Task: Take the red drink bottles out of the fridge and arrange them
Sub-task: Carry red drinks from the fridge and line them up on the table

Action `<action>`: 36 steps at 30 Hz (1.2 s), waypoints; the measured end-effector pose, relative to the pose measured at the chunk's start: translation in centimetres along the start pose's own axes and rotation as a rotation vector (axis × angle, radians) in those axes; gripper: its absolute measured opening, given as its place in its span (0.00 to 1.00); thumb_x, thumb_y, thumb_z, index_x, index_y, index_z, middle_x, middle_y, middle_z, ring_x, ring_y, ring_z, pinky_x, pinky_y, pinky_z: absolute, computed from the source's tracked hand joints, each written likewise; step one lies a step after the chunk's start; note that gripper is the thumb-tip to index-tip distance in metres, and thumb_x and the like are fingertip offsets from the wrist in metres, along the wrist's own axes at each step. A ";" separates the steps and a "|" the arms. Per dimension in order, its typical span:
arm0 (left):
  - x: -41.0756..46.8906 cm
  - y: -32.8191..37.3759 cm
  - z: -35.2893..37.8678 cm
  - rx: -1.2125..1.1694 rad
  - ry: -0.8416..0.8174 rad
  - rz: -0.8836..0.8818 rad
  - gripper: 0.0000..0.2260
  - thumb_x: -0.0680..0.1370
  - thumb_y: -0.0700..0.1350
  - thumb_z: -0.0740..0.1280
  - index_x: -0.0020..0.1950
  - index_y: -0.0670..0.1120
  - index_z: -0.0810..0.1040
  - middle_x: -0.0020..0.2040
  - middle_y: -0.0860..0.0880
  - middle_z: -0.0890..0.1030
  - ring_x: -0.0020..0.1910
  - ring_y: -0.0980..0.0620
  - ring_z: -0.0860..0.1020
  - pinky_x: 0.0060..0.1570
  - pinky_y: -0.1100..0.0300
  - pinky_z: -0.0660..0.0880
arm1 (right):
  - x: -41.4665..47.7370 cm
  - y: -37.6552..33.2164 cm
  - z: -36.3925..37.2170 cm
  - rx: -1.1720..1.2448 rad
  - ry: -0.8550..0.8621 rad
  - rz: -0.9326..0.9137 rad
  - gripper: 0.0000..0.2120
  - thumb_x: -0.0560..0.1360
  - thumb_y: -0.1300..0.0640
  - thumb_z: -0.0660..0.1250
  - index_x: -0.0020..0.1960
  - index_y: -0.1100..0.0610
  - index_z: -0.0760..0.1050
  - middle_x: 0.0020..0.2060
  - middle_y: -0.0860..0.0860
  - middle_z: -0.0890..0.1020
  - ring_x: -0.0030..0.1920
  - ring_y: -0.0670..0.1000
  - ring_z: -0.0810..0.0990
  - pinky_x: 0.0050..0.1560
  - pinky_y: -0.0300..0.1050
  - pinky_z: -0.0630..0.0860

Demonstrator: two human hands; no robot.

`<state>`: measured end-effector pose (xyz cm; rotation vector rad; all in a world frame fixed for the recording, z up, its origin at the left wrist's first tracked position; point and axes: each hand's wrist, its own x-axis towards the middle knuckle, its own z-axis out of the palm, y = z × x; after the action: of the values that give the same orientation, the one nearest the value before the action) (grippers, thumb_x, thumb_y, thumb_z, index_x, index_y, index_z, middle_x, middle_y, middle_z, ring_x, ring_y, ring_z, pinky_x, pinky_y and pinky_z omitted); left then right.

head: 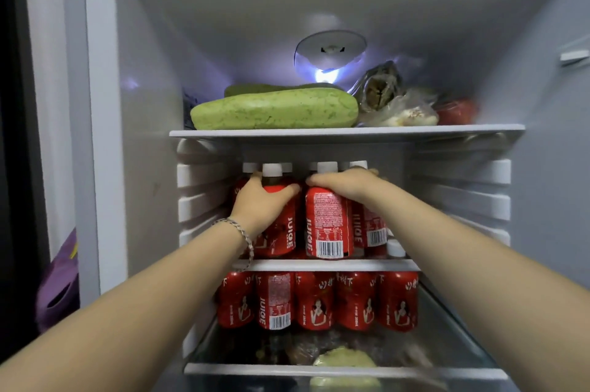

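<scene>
Several red juice bottles with white caps stand on the middle fridge shelf [325, 264]. My left hand [260, 203] grips the shoulder of the front left bottle [281, 225], just under its cap. My right hand [344, 184] curls over the top of the front right bottle [329, 225], whose barcode label faces me. More red bottles stand behind these two, partly hidden. A second row of red bottles [316, 300] stands on the glass shelf below.
The top shelf [344, 131] holds a long green melon [274, 109], bagged food [396, 101] and a red item at the far right. Ribbed fridge walls flank the bottles. Green produce [344, 359] lies under the lower shelf. A purple object [59, 289] sits outside at left.
</scene>
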<state>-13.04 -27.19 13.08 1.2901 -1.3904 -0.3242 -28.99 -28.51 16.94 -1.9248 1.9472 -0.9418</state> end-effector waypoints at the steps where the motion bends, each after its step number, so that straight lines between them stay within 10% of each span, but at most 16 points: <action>1: 0.0 0.1 0.0 -0.008 0.001 -0.004 0.22 0.69 0.53 0.73 0.58 0.46 0.74 0.52 0.46 0.80 0.51 0.47 0.79 0.56 0.51 0.75 | 0.2 0.0 0.1 0.002 0.018 -0.012 0.46 0.63 0.27 0.62 0.72 0.54 0.62 0.72 0.61 0.58 0.72 0.62 0.58 0.70 0.52 0.60; 20: -4.6 1.9 1.8 0.063 0.305 0.205 0.18 0.69 0.48 0.73 0.54 0.44 0.73 0.53 0.41 0.75 0.47 0.48 0.75 0.52 0.55 0.73 | -2.5 4.4 1.8 0.566 0.613 -0.187 0.20 0.65 0.42 0.67 0.48 0.57 0.74 0.57 0.53 0.71 0.62 0.55 0.63 0.62 0.54 0.57; 30: -12.3 4.7 -0.7 0.075 0.295 0.329 0.16 0.69 0.49 0.73 0.53 0.50 0.72 0.52 0.47 0.77 0.52 0.51 0.76 0.53 0.56 0.74 | -9.4 4.1 -0.4 0.450 0.433 -0.451 0.19 0.66 0.41 0.67 0.47 0.55 0.71 0.51 0.49 0.68 0.63 0.53 0.64 0.64 0.51 0.59; 36: -20.4 2.0 -5.0 0.062 0.312 0.199 0.14 0.69 0.49 0.74 0.49 0.53 0.71 0.46 0.53 0.79 0.43 0.62 0.77 0.41 0.74 0.72 | -18.8 3.7 1.7 0.496 0.232 -0.540 0.17 0.66 0.45 0.71 0.37 0.48 0.62 0.40 0.41 0.62 0.59 0.54 0.67 0.61 0.52 0.63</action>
<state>-15.17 -7.63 5.45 1.1835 -1.2548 0.0551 -29.08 -11.25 8.53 -2.1161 1.1167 -1.6656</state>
